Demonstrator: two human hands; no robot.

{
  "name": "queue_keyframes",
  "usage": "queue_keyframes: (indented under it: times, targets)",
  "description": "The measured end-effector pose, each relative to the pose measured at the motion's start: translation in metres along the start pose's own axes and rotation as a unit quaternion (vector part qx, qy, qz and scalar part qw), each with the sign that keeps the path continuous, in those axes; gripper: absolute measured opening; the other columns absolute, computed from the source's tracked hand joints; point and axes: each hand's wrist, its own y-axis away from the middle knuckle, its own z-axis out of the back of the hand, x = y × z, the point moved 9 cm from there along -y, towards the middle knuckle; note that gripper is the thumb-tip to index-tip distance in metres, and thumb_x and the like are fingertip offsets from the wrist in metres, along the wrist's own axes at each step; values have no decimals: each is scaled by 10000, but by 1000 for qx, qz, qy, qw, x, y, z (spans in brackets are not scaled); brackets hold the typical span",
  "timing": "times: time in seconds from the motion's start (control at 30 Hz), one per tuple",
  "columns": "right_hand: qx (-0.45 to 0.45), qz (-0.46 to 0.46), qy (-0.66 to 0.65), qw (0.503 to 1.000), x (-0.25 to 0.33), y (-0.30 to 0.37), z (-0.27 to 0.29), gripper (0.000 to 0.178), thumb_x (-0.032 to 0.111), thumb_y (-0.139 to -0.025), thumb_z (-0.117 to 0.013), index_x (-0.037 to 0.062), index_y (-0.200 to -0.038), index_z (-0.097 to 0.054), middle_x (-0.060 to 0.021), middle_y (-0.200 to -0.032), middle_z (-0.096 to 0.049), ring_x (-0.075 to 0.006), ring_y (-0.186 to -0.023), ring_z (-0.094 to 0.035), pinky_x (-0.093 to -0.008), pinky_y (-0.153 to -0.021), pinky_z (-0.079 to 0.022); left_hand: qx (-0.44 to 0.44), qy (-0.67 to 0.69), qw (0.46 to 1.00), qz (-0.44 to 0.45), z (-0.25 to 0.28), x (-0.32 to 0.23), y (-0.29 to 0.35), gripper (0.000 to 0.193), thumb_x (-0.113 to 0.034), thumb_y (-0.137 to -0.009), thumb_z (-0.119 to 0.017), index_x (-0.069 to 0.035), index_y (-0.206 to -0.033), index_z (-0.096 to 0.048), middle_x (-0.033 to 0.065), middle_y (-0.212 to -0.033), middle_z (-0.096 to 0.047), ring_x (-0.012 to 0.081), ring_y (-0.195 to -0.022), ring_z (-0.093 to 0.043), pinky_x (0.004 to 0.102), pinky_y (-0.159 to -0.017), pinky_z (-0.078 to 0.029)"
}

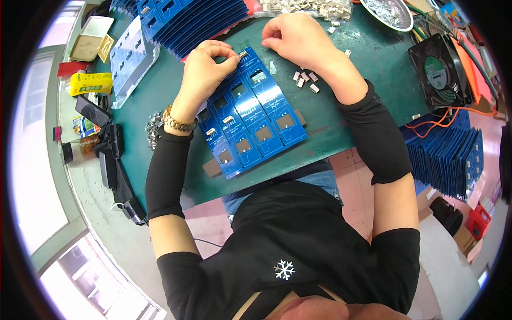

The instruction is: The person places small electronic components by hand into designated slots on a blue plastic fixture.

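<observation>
A blue circuit board panel (246, 109) with several rectangular cut-outs lies tilted on the green table in front of me. My left hand (208, 66) is over its far left corner, thumb and forefinger pinched beside a small pale connector (243, 54) at the board's far edge. Whatever those fingertips hold is hidden. Beyond the board to the right, my right hand (298, 42) is closed with thumb and forefinger together; I cannot make out anything in it. Loose white pin connectors (305, 80) lie on the table below my right wrist. Other connectors (228, 119) sit on the board.
Stacked blue boards (200, 24) stand at the back left, more (450, 154) at the right. A bag of connectors (309, 7) and a metal bowl (388, 12) are at the back. A black fan (440, 72) stands right; a metal clump (154, 129) lies near my left wrist.
</observation>
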Motion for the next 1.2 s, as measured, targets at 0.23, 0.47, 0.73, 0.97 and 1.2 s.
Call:
queue_keyframes:
  times: [0.23,0.47,0.73,0.97,1.2]
  targets:
    - [3,17,-22,1000,3,1,-4,158,165,-790,-722,42,-888,-719,-122,-794,-698,-242,-733,-685,-334,-687,-535,7,-34,999,-7,0,-2,-1,167,-194,-754,-726,-35,-804,-734,109,-1046,-672,234,-1023,-619,332,-899,-473]
    - [10,27,-41,999,6,0,-6,146,148,-792,-717,35,-884,-713,-127,-791,-695,-237,-730,-684,-334,-684,-535,5,-18,1000,4,2,2,-1,168,-192,-753,-733,-32,-803,-732,107,-1042,-675,229,-1014,-626,330,-898,-477]
    - [9,27,-44,999,6,1,-4,142,142,-786,-716,32,-876,-710,-127,-791,-693,-239,-730,-683,-335,-683,-535,20,-24,999,18,0,-1,-2,175,-176,-768,-745,-18,-844,-736,116,-1064,-685,219,-1010,-638,319,-911,-466]
    - [19,26,-48,998,4,1,-7,129,178,-747,-678,102,-838,-726,-110,-797,-697,-282,-788,-678,-394,-726,-538,-8,-37,999,8,-1,-3,3,160,-172,-767,-743,-30,-838,-740,103,-1066,-683,213,-1008,-637,318,-909,-467]
    - [24,25,-53,998,8,0,-7,145,184,-744,-683,102,-855,-731,-110,-796,-698,-277,-791,-679,-385,-726,-537,-27,-105,993,-41,-3,-14,9,122,-159,-766,-740,-61,-838,-736,81,-1071,-678,241,-1019,-623,343,-930,-455]
